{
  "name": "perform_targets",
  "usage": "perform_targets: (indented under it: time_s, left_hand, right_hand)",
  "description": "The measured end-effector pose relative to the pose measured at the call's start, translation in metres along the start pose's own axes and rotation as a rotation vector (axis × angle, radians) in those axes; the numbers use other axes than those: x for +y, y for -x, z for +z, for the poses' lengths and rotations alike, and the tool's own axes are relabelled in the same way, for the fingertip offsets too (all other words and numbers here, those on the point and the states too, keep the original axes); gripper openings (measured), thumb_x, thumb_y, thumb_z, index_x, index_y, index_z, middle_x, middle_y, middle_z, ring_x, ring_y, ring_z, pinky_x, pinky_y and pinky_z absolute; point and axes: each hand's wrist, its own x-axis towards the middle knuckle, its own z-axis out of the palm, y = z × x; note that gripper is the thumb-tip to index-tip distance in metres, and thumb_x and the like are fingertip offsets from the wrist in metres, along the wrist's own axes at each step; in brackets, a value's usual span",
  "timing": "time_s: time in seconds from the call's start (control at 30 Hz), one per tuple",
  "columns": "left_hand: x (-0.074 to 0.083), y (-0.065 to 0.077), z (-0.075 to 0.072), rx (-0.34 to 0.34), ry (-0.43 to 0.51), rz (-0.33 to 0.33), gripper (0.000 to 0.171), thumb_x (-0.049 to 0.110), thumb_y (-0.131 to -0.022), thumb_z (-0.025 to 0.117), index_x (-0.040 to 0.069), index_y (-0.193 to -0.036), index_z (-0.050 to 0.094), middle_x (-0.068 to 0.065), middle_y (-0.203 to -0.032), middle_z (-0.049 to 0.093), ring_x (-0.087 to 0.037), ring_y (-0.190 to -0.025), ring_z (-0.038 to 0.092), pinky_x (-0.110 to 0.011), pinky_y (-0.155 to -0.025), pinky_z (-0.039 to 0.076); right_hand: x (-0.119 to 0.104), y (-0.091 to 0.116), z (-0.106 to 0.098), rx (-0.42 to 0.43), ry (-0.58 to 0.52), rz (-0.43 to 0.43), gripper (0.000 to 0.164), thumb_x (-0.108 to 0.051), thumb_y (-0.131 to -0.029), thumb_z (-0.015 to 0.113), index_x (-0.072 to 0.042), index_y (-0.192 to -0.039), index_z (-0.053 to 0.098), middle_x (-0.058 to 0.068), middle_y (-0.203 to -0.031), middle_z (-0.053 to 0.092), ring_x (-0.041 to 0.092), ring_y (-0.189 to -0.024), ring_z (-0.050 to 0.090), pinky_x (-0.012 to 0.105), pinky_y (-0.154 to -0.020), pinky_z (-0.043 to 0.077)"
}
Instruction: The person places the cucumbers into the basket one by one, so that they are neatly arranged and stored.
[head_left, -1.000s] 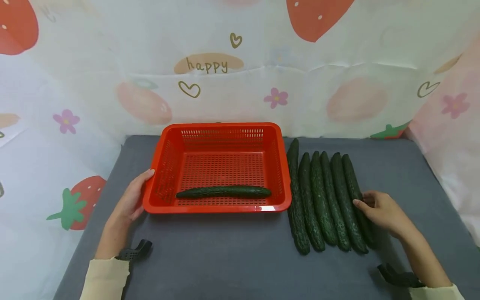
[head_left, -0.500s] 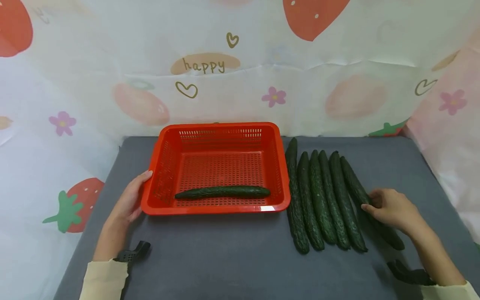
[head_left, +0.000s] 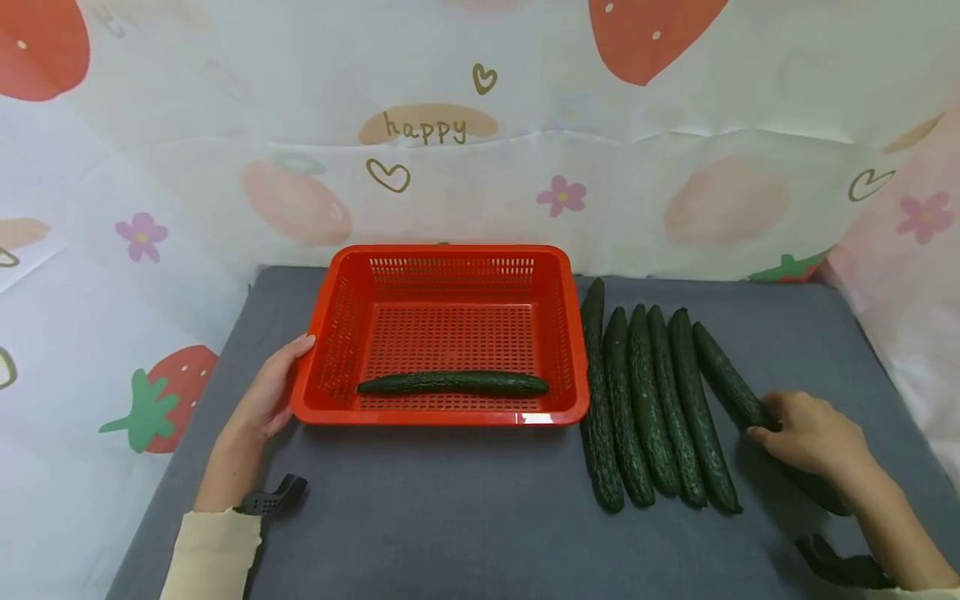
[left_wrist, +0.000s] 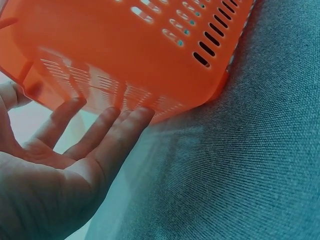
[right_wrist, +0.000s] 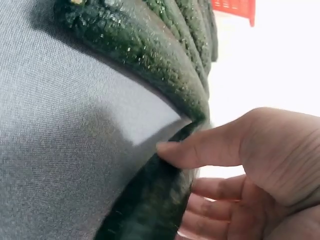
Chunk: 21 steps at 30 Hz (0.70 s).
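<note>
In the head view my right hand (head_left: 813, 433) grips the rightmost cucumber (head_left: 731, 375) around its middle, thumb on the near side and fingers on the far side. This cucumber lies slanted, its far end close to the row of cucumbers (head_left: 652, 408). The right wrist view shows the thumb (right_wrist: 200, 147) pressed on its dark skin. My left hand (head_left: 266, 396) holds the left side of a red plastic basket (head_left: 450, 418), thumb at the rim and fingers (left_wrist: 127, 130) against the outer wall. One cucumber (head_left: 453, 382) lies crosswise inside, along the basket's near side.
The grey-covered table (head_left: 465, 517) carries everything. Several cucumbers lie side by side right of the basket, the leftmost one against its right rim. A white printed cloth (head_left: 465, 200) with strawberries hangs behind the table. Black straps (head_left: 273, 497) sit on both wrists.
My right hand has pulled the rightmost cucumber away from the row, its near end swinging right and toward me. The left hand stays on the basket; the view has shifted slightly.
</note>
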Motion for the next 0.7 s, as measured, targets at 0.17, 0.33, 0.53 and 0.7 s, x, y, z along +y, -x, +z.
perform_targets:
  time_s: [0.17, 0.33, 0.53, 0.7]
  left_hand:
    - [-0.001, 0.000, 0.001, 0.019, -0.011, 0.001, 0.030, 0.027, -0.116, 0.035, 0.019, -0.125, 0.063, 0.007, -0.106, 0.076, -0.006, -0.092, 0.075, -0.023, -0.084, 0.064]
    - [0.001, 0.001, 0.003, 0.039, -0.028, -0.009, 0.028, 0.029, -0.116, 0.038, 0.020, -0.127, 0.061, 0.008, -0.108, 0.075, -0.005, -0.094, 0.074, -0.022, -0.085, 0.064]
    - [0.003, 0.003, 0.003, 0.053, -0.044, -0.013, 0.027, 0.029, -0.116, 0.039, 0.020, -0.129, 0.060, 0.008, -0.108, 0.075, -0.005, -0.093, 0.074, -0.022, -0.084, 0.064]
    - [0.002, 0.000, 0.003, 0.029, -0.057, -0.005, 0.028, 0.029, -0.116, 0.038, 0.016, -0.130, 0.058, 0.006, -0.107, 0.075, -0.006, -0.091, 0.074, -0.022, -0.083, 0.064]
  right_hand:
    - [-0.002, 0.002, 0.000, 0.039, -0.055, 0.011, 0.070, -0.037, -0.097, 0.074, 0.015, -0.139, 0.053, 0.042, -0.127, 0.064, 0.056, -0.106, 0.067, 0.059, -0.071, 0.055]
    - [-0.008, 0.003, 0.003, 0.135, -0.109, -0.006, 0.078, -0.042, -0.102, 0.070, 0.018, -0.145, 0.046, 0.045, -0.128, 0.062, 0.057, -0.105, 0.067, 0.060, -0.072, 0.056]
    - [-0.027, 0.002, 0.009, 0.358, -0.206, -0.100, 0.069, -0.039, -0.104, 0.067, 0.013, -0.146, 0.049, 0.043, -0.131, 0.062, 0.059, -0.110, 0.067, 0.067, -0.078, 0.055]
    - [-0.044, 0.001, 0.009, 0.464, -0.289, -0.157, 0.064, -0.032, -0.104, 0.067, 0.012, -0.146, 0.049, 0.042, -0.128, 0.064, 0.058, -0.107, 0.068, 0.068, -0.080, 0.056]
